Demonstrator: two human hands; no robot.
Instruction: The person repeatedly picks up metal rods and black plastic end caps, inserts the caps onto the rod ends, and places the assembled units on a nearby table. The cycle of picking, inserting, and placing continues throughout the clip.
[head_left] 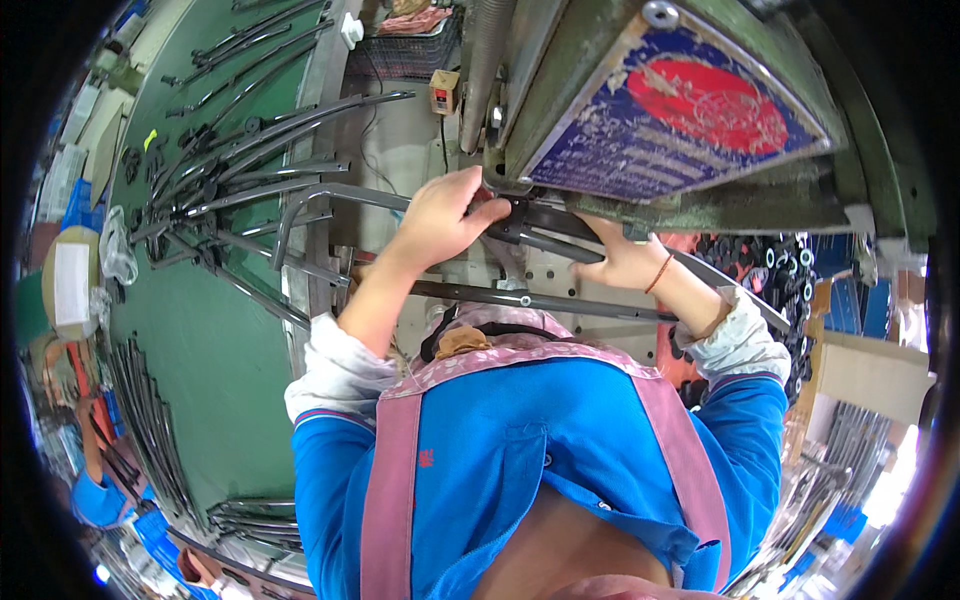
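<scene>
A dark metal tube frame (545, 243) with a black joint bracket lies across in front of me, under the head of a green machine (700, 110). One of its tubes runs left and ends in a downward bend. My left hand (445, 222) is closed at the bracket, its curled fingertips partly hidden by the machine's edge. On the other side, my right hand (630, 262) grips the frame's tubes between thumb and fingers. Nearer my body, another dark straight tube (540, 300) lies crosswise below both hands.
To the left, a green-topped table (230, 390) carries several bundles of dark tube frames (215, 185). Small black ring-shaped parts (790, 280) are heaped at the right. A small yellowish box (444, 92) with a cable is behind my left hand. Another person's arm (92, 440) shows at far left.
</scene>
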